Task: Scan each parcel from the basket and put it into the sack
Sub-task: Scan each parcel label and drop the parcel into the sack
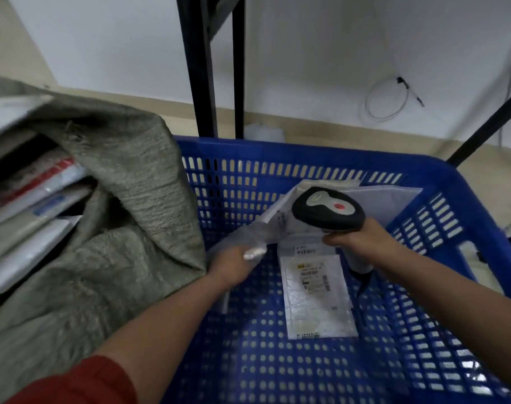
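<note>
- Basket [467, 199]: blue perforated plastic, directly in front of you.
- Held parcel [274, 220]: a pale, blurred mailer raised above the basket floor, pinched by your left hand [234, 266].
- Flat parcel [315, 298]: whitish, lying label up on the basket floor.
- Far parcel [388, 202]: white, leaning in the back right corner.
- Scanner [327, 208]: black with a red button, gripped in your right hand [362, 243] just over the held parcel.
- Sack [126, 199]: grey-green weave against the basket's left side, mouth open, with stacked parcels [24, 252] inside.

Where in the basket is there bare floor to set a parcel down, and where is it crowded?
Bare floor: the near part of the basket, between the flat parcel and the near rim. Crowded: the far half, where the left hand grips a wrapped parcel and the right hand holds the scanner by it, with a corner parcel behind.
</note>
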